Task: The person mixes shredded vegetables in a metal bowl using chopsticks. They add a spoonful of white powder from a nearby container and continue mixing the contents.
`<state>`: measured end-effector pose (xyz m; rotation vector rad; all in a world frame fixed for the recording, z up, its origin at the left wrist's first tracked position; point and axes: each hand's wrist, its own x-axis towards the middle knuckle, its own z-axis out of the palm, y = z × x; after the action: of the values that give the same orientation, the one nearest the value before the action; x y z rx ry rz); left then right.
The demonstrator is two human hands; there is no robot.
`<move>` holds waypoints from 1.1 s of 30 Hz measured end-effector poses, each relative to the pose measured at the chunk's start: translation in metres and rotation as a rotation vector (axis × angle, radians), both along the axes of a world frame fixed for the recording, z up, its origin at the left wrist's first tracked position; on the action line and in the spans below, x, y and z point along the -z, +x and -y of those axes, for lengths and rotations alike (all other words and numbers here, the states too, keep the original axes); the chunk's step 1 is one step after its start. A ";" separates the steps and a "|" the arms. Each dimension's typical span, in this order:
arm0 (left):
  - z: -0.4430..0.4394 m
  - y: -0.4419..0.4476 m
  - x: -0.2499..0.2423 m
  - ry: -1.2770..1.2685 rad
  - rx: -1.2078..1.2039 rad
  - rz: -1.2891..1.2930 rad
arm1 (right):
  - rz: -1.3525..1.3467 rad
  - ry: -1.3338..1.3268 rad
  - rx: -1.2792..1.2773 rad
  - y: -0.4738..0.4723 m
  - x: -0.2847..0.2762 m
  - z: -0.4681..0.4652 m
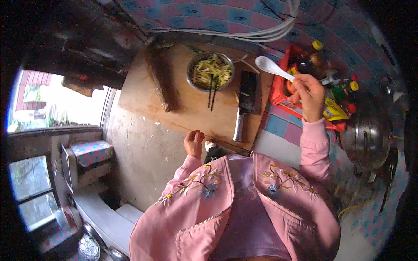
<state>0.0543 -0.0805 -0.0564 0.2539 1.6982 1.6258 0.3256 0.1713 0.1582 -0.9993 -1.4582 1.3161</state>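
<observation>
A white soup spoon [272, 68] is pinched by its handle in my right hand [308, 94], raised beside a red plastic basket [277, 88] of bottles and packets. My left hand [194, 143] hangs near the front edge of the wooden board [192, 111], its fingers curled together with nothing visible in them. On the board stands a metal bowl [188, 80] of shredded, yellow-green food [212, 68]. Dark chopsticks [211, 98] lean in this bowl and stick out towards me. To its right lies a cleaver [248, 91] with its pale handle [238, 127] pointing my way.
A rough wooden log or post [160, 78] is at the board's left. White cables [225, 33] run along the tiled wall [235, 16] behind. A yellow packet [334, 109] sits in the basket, and a shiny metal pot [367, 137] stands at far right.
</observation>
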 end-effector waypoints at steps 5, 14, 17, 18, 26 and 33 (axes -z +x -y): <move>0.037 -0.019 -0.001 -0.055 -0.106 -0.026 | 0.060 -0.018 -0.090 -0.086 0.031 -0.010; 0.086 -0.048 0.007 -0.079 -0.308 0.048 | 0.134 -0.016 -0.122 -0.155 0.072 -0.027; 0.092 -0.055 0.012 -0.072 -0.306 0.081 | 0.153 -0.032 -0.123 -0.164 0.073 -0.029; 0.094 -0.058 0.015 -0.067 -0.311 0.080 | 0.152 -0.022 -0.116 -0.167 0.075 -0.028; 0.103 -0.065 0.018 -0.027 -0.340 0.064 | 0.213 -0.018 -0.158 -0.176 0.078 -0.030; 0.102 -0.069 0.016 -0.071 -0.336 0.051 | 0.067 -0.054 -0.037 -0.170 0.083 -0.042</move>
<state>-0.0149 -0.1825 -0.0722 -0.1138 1.8273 1.7877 0.1554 0.2135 0.0753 -1.0651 -1.5045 1.3668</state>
